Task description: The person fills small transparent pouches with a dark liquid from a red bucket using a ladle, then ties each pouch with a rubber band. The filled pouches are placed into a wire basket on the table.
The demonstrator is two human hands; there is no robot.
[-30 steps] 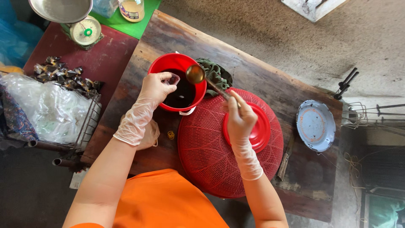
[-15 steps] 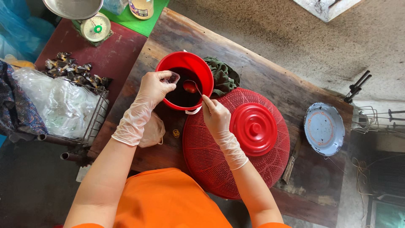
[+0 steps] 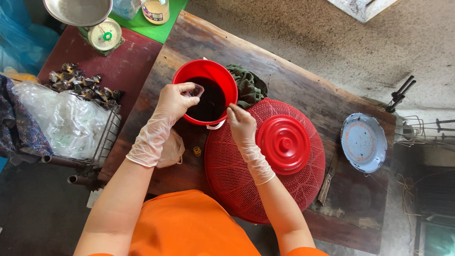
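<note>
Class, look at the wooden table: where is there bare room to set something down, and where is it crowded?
Bare wood shows on the table beyond the red mesh cover, between the green cloth and the blue plate. It is crowded at the red bucket, where the left hand and right hand work.

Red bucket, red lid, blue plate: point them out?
red bucket (image 3: 187, 71), head view, on the upper left rim.
red lid (image 3: 283, 143), head view, on the centre knob.
blue plate (image 3: 363, 142), head view, on the bare middle.
</note>
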